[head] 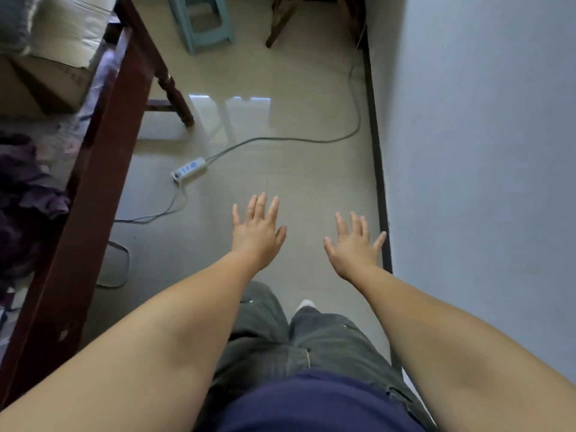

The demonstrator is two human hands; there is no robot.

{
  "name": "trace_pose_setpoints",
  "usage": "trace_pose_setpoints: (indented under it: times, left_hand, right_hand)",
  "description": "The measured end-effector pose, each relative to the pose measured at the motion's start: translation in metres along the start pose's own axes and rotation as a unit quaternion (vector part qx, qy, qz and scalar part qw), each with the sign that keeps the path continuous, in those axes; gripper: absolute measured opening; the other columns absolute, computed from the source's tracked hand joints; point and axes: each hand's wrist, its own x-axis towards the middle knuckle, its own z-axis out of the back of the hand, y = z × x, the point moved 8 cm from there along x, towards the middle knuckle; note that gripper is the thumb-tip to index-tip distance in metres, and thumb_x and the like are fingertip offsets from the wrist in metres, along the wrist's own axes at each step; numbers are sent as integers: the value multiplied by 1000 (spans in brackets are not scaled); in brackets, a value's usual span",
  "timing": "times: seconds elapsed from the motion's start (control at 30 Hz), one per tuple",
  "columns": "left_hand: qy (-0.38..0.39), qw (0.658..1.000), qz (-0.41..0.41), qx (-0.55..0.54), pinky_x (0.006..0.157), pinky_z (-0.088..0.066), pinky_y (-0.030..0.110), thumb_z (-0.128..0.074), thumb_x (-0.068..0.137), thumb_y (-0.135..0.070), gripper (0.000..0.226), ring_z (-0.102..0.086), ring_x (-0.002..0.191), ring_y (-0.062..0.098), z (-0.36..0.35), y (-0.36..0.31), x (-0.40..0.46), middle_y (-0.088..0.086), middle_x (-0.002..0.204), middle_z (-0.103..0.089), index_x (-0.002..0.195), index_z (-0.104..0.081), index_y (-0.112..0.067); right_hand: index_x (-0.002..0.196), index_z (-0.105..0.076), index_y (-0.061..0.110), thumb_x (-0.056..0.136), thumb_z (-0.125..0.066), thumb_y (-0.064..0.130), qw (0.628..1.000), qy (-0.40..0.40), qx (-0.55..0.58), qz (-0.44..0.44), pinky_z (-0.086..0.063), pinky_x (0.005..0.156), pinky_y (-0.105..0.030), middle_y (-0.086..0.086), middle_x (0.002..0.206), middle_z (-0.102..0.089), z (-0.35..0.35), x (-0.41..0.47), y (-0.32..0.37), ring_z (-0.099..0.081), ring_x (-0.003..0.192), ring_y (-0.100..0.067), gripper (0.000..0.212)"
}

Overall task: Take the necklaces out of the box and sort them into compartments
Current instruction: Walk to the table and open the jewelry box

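Note:
My left hand (257, 233) and my right hand (353, 244) are stretched out in front of me above the tiled floor, palms down, fingers spread, holding nothing. No necklace and no compartment tray shows in this view. A cardboard box (53, 54) sits at the upper left on a surface behind the dark wooden frame (103, 169); its contents are hidden. Both hands are far from it.
A white power strip (189, 168) and its grey cable (280, 139) lie on the floor ahead. A pale wall (483, 151) runs along the right. A green plastic stool (202, 23) and wooden legs (282, 23) stand at the far end. Purple cloth (25, 188) lies at left.

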Motion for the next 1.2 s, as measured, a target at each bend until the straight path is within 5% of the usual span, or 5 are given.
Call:
trace_pose_setpoints:
  times: [0.57,0.83,1.2]
  left_hand:
    - [-8,998,-65,25,113,5,53,-24,97,-45,61,7,144,21,165,63,418,5,159,1,147,2,-22]
    - [-24,992,-115,36,113,3,54,-26,96,-44,63,6,144,21,222,36,612,6,158,0,147,3,-22]
    - [-61,996,-61,-11,114,3,52,-25,98,-44,60,3,144,22,331,22,873,7,158,-4,147,2,-23]
  right_hand:
    - [150,-4,27,97,-22,47,998,-21,49,-22,4,111,-64,-7,161,2,220,375,117,7,147,-24,59]
    - [150,-2,27,98,-23,46,998,-33,47,-39,3,112,-64,-7,161,2,307,554,115,8,147,-23,60]
    - [150,-5,27,97,-24,47,999,-45,14,-22,1,112,-62,-6,161,-2,466,806,114,4,147,-22,59]
